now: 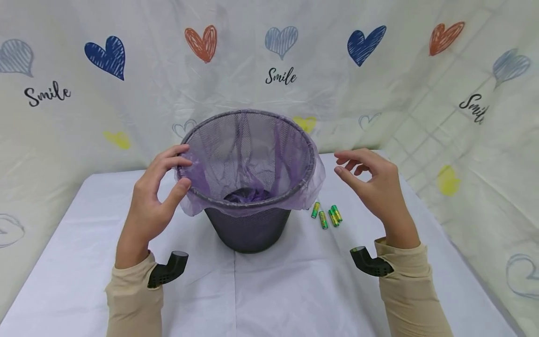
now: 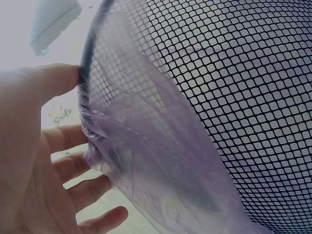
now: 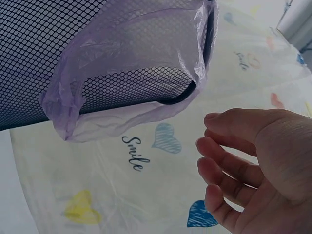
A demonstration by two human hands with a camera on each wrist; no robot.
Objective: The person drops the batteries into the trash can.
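Note:
A black mesh wastebasket (image 1: 248,234) stands upright on the table, lined with a thin purple plastic bag (image 1: 290,201) folded over its rim. My left hand (image 1: 153,196) is at the basket's left rim, thumb and fingertips touching the bag-covered edge. In the left wrist view, the thumb lies against the rim (image 2: 86,63) and the other fingers spread along the outside of the bag. To the right of the basket, my right hand (image 1: 372,180) hovers with loosely bent fingers, apart from the bag and holding nothing. The right wrist view shows its fingertips (image 3: 204,144) below the overhanging bag edge.
Several green and yellow batteries (image 1: 323,219) lie on the white-covered table (image 1: 202,290) to the right of the basket. Behind stands a pale curtain (image 1: 236,75) printed with hearts and the word "Smile".

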